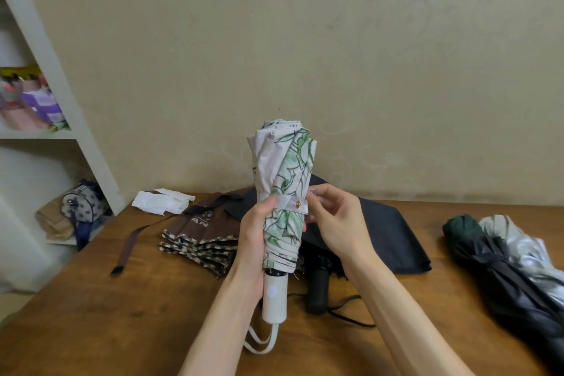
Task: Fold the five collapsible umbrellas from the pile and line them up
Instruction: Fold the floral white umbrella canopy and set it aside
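Your L hand [254, 235] is clamped round the floral umbrella [287, 168], low on the rolled cloth just above the white handle [274, 293], w/ the thumb up against the strap [288, 203]. Your R hand [332, 220] pinches the strap's free end btwn thumb and forefinger, right beside the brass snap [298, 204]; can't tell if the snap is home yet. Both forearms rise from the bottom edge, wrists turned a bit inward, so the umbrella stands about upright, tip up, held clear above the worktop [122, 314] at centre, wrist loop [262, 342] dangling below. Expect it to be light: stiff down the middle (shaft, ribs), but the cloth looks soft and prob. slick, and will likely spring loose if you slacken off. Best hold is round the roll where the L hand sits, not the handle alone. Squeeze firm, not hard, since the ribs look thin. The snap is small and prob. needs a thumb press against a finger behind it. Further out on the worktop, the brown checked umbrella [201, 238] lies loose at left, the black umbrella [381, 232] spreads behind, and the dark green umbrella [467, 232] and silver umbrella [518, 241] lie touching at far right.
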Motion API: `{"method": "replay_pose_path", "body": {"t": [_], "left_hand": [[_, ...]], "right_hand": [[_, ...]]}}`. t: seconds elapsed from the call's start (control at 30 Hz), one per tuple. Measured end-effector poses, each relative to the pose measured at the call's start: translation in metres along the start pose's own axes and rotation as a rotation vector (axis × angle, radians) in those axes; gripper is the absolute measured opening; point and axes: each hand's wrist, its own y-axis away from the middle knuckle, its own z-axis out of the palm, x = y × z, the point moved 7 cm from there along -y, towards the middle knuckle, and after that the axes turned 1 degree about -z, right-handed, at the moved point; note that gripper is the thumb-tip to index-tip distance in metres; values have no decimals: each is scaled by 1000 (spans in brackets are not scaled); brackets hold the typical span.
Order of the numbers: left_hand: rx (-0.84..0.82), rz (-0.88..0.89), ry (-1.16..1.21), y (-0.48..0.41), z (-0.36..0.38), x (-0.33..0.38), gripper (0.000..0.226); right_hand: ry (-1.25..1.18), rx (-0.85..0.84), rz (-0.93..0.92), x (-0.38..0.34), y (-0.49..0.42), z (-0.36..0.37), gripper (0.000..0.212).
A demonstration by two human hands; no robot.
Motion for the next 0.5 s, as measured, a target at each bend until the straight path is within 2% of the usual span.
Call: {"method": "replay_pose_path", "body": {"t": [0.13, 0.27, 0.37, 0.5], "left_hand": [[89, 97, -116, -1, -10, 8, 65], [113, 195, -197, 2, -5, 16, 60], [119, 230, -224, 2, -1, 14, 57], [125, 257, -312, 1, 5, 10, 67]], "right_hand": [[44, 27, 35, 4, -2, -3, 18], [27, 16, 71, 2, 2, 1, 21], [128, 46, 0, -3, 5, 6, 19], [238, 147, -84, -6, 7, 2, 14]]}}
